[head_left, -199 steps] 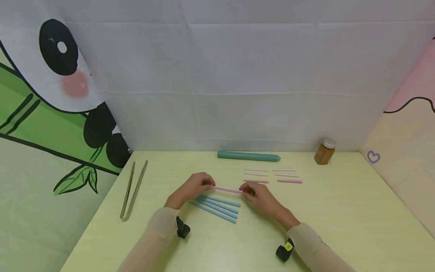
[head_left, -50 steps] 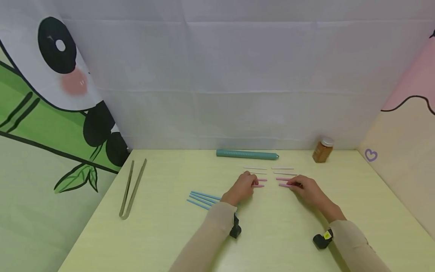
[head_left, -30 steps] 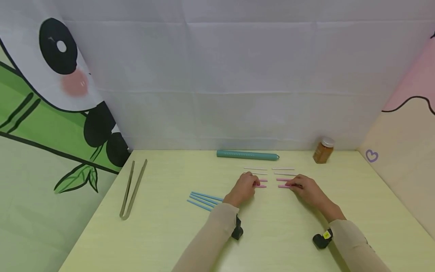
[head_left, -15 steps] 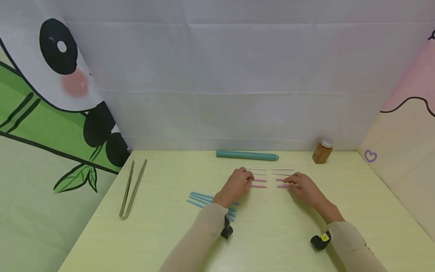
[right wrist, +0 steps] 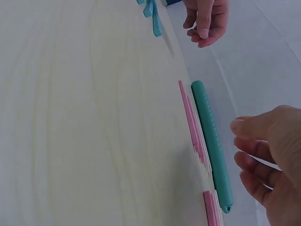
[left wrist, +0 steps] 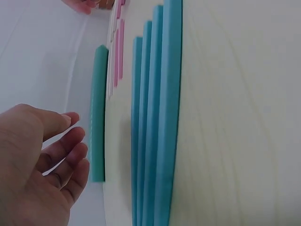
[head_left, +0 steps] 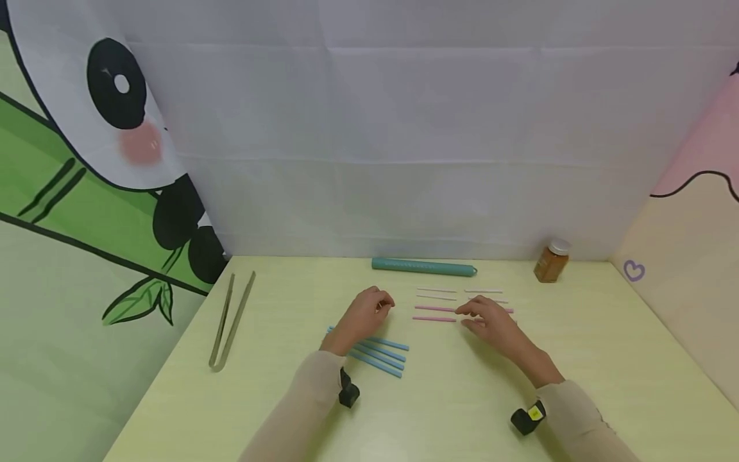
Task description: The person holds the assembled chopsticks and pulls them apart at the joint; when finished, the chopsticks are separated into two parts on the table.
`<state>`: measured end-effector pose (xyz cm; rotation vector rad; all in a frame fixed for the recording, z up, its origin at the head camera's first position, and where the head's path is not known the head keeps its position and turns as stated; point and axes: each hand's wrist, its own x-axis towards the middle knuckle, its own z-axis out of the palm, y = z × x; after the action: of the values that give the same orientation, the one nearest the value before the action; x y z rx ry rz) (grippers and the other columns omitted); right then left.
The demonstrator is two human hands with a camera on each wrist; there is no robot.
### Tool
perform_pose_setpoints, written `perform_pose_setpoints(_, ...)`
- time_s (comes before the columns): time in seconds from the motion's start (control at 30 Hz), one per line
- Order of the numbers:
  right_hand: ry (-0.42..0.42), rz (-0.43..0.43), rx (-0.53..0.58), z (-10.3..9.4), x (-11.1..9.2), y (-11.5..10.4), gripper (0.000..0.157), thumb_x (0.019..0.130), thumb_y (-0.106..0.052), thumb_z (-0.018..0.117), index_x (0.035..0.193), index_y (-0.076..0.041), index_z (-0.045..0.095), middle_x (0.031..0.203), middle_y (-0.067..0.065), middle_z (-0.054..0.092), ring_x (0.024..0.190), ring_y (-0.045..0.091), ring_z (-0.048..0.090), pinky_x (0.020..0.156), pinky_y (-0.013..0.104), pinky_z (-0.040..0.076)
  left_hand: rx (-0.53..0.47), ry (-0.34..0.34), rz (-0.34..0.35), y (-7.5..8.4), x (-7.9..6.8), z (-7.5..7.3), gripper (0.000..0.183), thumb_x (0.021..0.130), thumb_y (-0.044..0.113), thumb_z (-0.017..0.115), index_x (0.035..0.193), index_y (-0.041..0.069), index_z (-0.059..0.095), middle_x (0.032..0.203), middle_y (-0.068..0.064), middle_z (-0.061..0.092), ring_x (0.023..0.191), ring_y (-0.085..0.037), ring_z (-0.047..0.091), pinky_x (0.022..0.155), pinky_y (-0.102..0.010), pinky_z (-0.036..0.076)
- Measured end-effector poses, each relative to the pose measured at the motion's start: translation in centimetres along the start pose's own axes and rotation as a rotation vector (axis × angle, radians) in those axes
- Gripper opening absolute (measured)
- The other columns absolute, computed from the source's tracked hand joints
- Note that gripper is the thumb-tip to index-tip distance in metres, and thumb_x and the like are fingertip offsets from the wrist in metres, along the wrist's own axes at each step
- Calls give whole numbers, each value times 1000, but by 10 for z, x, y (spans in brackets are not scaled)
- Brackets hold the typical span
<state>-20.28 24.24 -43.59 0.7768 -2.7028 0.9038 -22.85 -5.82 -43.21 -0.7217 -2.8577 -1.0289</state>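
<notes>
My left hand [head_left: 359, 316] hovers over the far end of several slim blue sticks [head_left: 378, 357] fanned on the table. Its fingers are loosely bent with nothing between them, as the left wrist view confirms. Two pink sticks [head_left: 434, 319] lie parallel to the right of that hand. Above the right-hand pink sticks [head_left: 509, 311], partly covering them, is my right hand [head_left: 495, 327]; its fingers are loosely curved and hold nothing in the right wrist view. Thin white sticks [head_left: 437, 298] lie in two columns behind the pink ones.
A teal tube [head_left: 424, 267] with a loop end lies along the back of the table [head_left: 439, 410]. At the back right stands a jar [head_left: 552, 262] with brown contents and a silver lid. Metal tongs [head_left: 235, 321] lie at the left. A white cloth backdrop [head_left: 427, 160] rises behind.
Both hands pinched one pink stick, then set pink pieces down in the left and right columns. They have since let go; the left hand moved left over the blue sticks, the right slightly left.
</notes>
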Motion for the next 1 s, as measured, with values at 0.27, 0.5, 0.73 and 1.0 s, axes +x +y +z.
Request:
perform_pose_setpoints(0.27,-54,10,47,26,5,-19,22,88,-8,68,109,-9,67,98,3,64,89,17,59,80,34,51,-9,-5,-64,-35,-24,-26,13,95,13,59,101,7,69,94,-2,61,90,-18,57,83,-38,48)
perform_pose_setpoints(0.5,-138,3,157,46,8,-35,29,90,-13,66,119,-5,62,104,6,63,93,17,57,82,31,50,-7,-84,-96,-63,-43,-46,13,95,11,58,101,8,68,99,-6,62,97,-25,58,89,-44,46)
perform_pose_setpoints(0.73,-170,-17,199,65,11,-46,29,91,-14,66,118,-5,62,105,4,63,92,14,56,84,28,49,6,-130,-68,-77,-48,-48,9,93,11,61,98,10,68,98,-3,62,97,-23,57,92,-44,45)
perform_pose_setpoints(1.0,-206,-21,176,77,10,-58,18,91,-16,65,108,-10,67,103,-1,64,97,13,58,88,32,48,-36,-222,-27,-76,-48,-48,5,89,14,67,92,11,70,91,-1,58,88,-16,52,84,-38,44)
